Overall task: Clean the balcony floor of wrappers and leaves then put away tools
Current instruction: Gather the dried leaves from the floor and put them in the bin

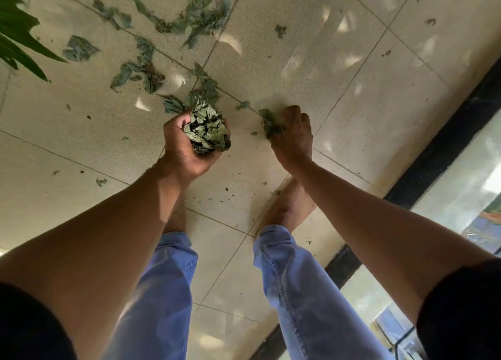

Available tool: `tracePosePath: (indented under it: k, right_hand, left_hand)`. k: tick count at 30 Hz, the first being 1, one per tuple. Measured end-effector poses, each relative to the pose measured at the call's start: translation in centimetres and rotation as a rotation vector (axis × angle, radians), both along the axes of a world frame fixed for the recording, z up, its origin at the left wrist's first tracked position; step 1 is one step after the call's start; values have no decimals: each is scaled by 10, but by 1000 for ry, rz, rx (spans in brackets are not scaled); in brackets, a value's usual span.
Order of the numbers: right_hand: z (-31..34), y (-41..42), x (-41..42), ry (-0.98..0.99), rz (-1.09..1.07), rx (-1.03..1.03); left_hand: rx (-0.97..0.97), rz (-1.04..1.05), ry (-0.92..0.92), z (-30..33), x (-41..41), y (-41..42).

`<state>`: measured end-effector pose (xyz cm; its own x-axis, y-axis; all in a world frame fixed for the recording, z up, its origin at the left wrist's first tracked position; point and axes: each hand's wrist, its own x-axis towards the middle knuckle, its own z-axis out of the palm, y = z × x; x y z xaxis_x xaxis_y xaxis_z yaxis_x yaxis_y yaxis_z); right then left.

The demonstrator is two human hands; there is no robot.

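Observation:
My left hand [184, 145] is cupped palm up around a thick bunch of dry green leaves [206, 129], held just above the beige tiled floor [339, 69]. To its right, my right hand [294, 132] is down on the floor, fingers closed on a few more leaves [271, 123]. Beyond both hands, several loose leaves [141, 69] lie scattered in a trail across the tiles toward the far left and top of the view. Small leaf crumbs dot the tiles near my bare feet [287, 205].
A green potted plant's fronds [16, 34] reach in at the top left. A black border strip [439, 153] runs diagonally along the right edge of the floor, with a lighter ledge beyond it. My legs in blue trousers [298, 292] fill the lower middle.

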<state>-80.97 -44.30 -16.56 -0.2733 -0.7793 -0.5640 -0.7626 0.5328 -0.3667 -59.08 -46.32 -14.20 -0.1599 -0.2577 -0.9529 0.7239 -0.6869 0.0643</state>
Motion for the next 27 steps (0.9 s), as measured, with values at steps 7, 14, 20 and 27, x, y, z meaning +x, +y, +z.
tracePosePath:
  k: [7, 14, 20, 27]
  right_hand:
    - [-3, -28, 73, -147, 250, -145]
    - [-8, -48, 105, -107, 392, -212]
    - [-9, -60, 126, -213, 413, -163]
    - [1, -74, 124, 118, 963, -129]
  left_hand:
    - [-27, 66, 3, 5, 24, 0]
    - [-81, 157, 71, 16, 62, -9]
    - [-51, 277, 63, 12, 89, -4]
    - [-54, 321, 26, 16, 105, 13]
